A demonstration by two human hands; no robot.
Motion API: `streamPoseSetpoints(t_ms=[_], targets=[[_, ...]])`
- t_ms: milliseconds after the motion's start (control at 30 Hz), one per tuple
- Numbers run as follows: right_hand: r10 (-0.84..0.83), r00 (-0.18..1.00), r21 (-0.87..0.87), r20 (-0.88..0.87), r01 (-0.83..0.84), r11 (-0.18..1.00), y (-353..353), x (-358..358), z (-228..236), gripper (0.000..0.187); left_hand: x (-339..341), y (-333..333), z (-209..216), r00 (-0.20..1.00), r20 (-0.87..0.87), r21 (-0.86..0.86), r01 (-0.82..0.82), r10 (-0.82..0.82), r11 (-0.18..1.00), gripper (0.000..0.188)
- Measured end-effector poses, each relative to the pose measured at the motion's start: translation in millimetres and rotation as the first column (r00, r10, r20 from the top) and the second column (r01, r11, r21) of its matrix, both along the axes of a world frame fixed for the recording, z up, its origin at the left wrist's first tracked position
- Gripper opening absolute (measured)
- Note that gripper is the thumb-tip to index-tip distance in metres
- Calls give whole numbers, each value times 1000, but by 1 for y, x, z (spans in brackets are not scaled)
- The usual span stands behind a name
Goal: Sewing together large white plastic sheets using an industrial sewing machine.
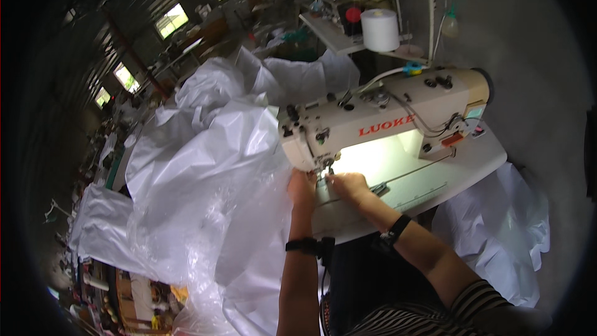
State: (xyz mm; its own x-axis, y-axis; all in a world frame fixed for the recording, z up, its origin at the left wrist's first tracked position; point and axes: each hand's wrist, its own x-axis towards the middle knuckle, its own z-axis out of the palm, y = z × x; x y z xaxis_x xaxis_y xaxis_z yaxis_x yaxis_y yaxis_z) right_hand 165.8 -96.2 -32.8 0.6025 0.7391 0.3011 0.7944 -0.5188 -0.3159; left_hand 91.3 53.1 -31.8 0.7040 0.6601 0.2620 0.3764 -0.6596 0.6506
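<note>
A white sewing machine (373, 109) stands in front of me, its lamp lighting the bed under the arm. Both hands meet at its needle end, close to the presser foot (328, 165). My left hand (301, 188) is on the left of the needle, fingers drawn together and partly hidden under the machine head. From the right, my right hand (349, 185) reaches in with fingertips pinched beside the needle. Whatever the fingers hold is too small to make out. A big heap of white plastic-like sheeting (205, 149) lies left of the machine, against my left hand and forearm.
Small dark thread snips (378, 188) lie on the machine bed by my right wrist. A white thread cone (380, 30) stands on a shelf behind the machine. More white sheeting (497, 230) hangs at the right. Cluttered tables and windows fill the far left.
</note>
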Motion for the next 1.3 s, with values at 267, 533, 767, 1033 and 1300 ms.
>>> streamPoseSetpoints(t_ms=[267,533,767,1033,1300], targets=[[19,1000,1,-11,-19,1000,-2,-2,10,22,-7,-17,25,992,-128,97,18,-6,995,34],[377,868,410,-322,-231,882,-74,-66,37,23,-186,-58,151,993,110,519,-97,46,849,30],[497,124,446,-859,-294,845,-90,-154,6,32,-292,-13,113,896,-375,255,-147,238,956,60],[355,-445,436,-822,-93,895,-66,-192,-24,45,-303,-88,62,951,-293,-270,-185,102,945,22],[345,-221,302,-912,207,931,-136,-190,-21,37,-271,-134,112,782,-398,-376,338,-480,863,29]])
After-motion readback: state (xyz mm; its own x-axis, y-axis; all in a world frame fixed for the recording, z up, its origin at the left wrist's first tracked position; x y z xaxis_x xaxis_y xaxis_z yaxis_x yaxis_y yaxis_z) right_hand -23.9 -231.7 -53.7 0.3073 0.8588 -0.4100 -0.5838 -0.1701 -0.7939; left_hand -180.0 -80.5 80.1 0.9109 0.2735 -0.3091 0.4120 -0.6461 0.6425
